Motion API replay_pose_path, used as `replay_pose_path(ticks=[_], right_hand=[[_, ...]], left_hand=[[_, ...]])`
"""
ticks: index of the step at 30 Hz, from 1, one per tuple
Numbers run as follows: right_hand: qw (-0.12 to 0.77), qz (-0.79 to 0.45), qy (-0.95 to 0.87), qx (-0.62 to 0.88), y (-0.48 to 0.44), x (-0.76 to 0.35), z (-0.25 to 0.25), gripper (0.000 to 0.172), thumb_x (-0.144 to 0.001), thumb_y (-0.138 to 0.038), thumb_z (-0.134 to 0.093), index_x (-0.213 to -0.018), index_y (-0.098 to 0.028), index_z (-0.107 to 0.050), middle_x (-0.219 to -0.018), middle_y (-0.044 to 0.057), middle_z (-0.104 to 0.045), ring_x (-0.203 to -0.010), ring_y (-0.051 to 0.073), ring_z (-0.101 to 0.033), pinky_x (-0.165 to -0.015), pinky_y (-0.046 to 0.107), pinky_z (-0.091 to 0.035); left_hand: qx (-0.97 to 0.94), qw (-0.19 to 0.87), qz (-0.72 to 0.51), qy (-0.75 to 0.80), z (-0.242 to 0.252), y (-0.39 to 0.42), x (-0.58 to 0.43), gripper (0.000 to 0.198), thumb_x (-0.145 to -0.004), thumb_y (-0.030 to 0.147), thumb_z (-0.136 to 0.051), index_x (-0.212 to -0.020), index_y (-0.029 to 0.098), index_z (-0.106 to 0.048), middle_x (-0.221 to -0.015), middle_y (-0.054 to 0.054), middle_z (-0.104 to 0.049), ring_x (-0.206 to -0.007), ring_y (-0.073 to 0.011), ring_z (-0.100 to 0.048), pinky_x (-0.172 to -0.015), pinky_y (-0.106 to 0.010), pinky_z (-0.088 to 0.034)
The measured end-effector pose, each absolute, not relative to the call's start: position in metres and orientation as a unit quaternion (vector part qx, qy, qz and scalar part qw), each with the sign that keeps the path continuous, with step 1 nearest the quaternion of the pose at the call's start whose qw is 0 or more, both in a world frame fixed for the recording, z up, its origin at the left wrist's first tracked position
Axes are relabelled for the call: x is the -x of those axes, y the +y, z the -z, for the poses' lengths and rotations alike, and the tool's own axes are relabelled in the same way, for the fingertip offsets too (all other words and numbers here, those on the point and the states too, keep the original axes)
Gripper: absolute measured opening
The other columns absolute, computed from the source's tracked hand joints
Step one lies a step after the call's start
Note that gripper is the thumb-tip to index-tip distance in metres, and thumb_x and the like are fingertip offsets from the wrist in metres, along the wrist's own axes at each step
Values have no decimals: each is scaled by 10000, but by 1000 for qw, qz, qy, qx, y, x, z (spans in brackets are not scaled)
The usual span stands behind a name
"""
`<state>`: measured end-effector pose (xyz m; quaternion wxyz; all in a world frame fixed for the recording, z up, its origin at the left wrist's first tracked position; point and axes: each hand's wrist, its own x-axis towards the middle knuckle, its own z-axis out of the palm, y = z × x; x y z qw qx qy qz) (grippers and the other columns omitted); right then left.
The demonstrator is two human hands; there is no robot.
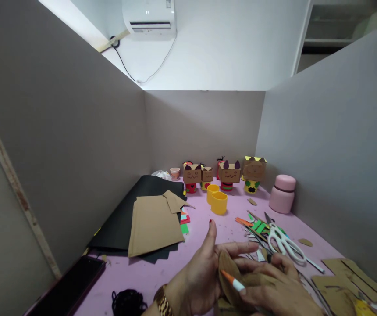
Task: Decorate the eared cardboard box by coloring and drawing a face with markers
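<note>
Brown leaf-shaped piece [229,264], tilted; orange-tipped white marker [232,281] slanting across its face, contact hard to tell.

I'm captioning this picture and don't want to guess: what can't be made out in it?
All in the head view:
- Marker: its rear end is hidden by the right hand.
- Brown piece: partly covered by the marker and right hand.
- Black yarn and phone: cut off by the bottom edge.
- Rightmost cat box: drawing too small and faint.
</note>
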<state>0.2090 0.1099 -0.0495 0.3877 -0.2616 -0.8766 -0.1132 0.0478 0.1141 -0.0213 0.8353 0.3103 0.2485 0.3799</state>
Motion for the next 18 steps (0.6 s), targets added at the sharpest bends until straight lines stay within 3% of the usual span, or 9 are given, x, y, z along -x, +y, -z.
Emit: replay_pose_path(ticks=[4,9,13,18], right_hand=[[422,142,-853,273,105,-205,41,593,-945,-603,-194,-664,-324,-635,-720,-115,-755,-680,164,-708,-693,349,-407],[455,151,-835,271,101,-203,37,535,-937,-613,-233,-684,-320,-603,-698,-142,-744,-661,149,-707,-753,360,-308],[452,142,-850,230,110,-217,33,408,-968,-539,-301,-837,-304,-608,-865,-117,-758,-715,114,-711,-743,335,-316],[397,201,-885,134,114,-238,17,315,-968,-474,-393,-905,-272,-625,-858,-101,-762,-652,88,-704,-651,310,-355]], left_hand=[[-306,839,-376,247,21,114,-48,893,-843,710,-143,-1155,32,-633,-922,-145,-720,-824,-237,-667,-736,-332,-417],[-315,838,-378,236,20,113,-47,895,-837,719,-158,-1173,31,-620,-977,-165,-714,-870,-242,-664,-770,-339,-416],[-327,834,-382,225,22,114,-48,917,-832,724,-140,-1188,18,-605,-1009,-191,-719,-892,-228,-672,-793,-318,-417],[-312,841,-378,231,25,115,-47,940,-826,728,-97,-1195,26,-601,-926,-168,-750,-744,-211,-702,-741,-325,-451]])
